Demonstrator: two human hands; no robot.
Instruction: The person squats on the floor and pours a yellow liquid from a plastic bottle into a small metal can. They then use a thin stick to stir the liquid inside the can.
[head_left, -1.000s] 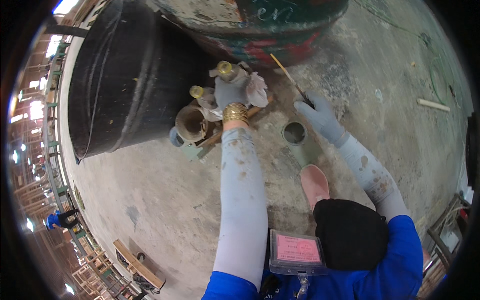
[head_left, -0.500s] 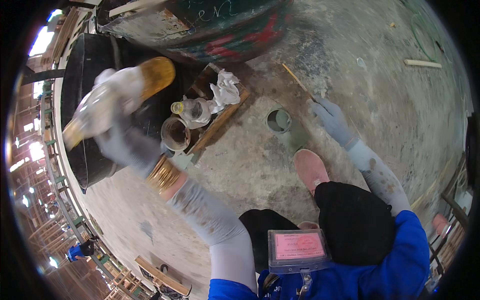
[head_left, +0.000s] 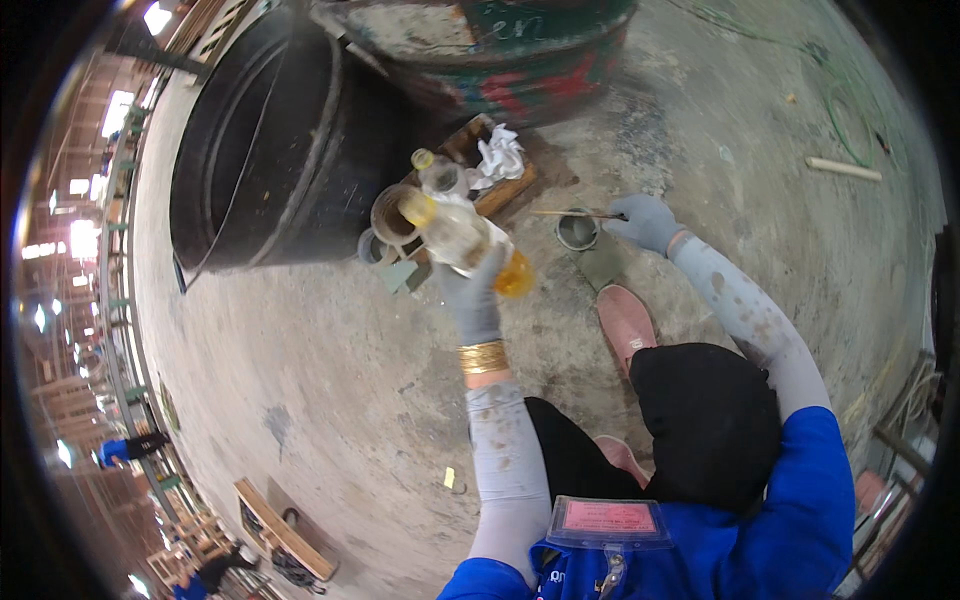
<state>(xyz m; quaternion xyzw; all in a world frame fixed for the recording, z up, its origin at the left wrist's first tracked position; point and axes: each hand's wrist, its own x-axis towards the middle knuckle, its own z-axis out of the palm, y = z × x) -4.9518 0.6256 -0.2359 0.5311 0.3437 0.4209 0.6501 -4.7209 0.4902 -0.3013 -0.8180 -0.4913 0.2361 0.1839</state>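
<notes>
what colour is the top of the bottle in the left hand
The top is yellow; it shows in the head view.

Fisheye view, left of two head-worn cameras: the lens is looking down past the wearer's blue shirt point(head_left: 735, 535), facing the left hand point(head_left: 472, 295) and right hand point(head_left: 648, 224) at close range, while its left rim is taking in the distant hall point(head_left: 75, 345).

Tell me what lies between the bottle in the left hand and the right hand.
In the head view, a small round container stands on the floor between the bottle and right hand; the thin stick that hand holds appears across its far rim.
</notes>
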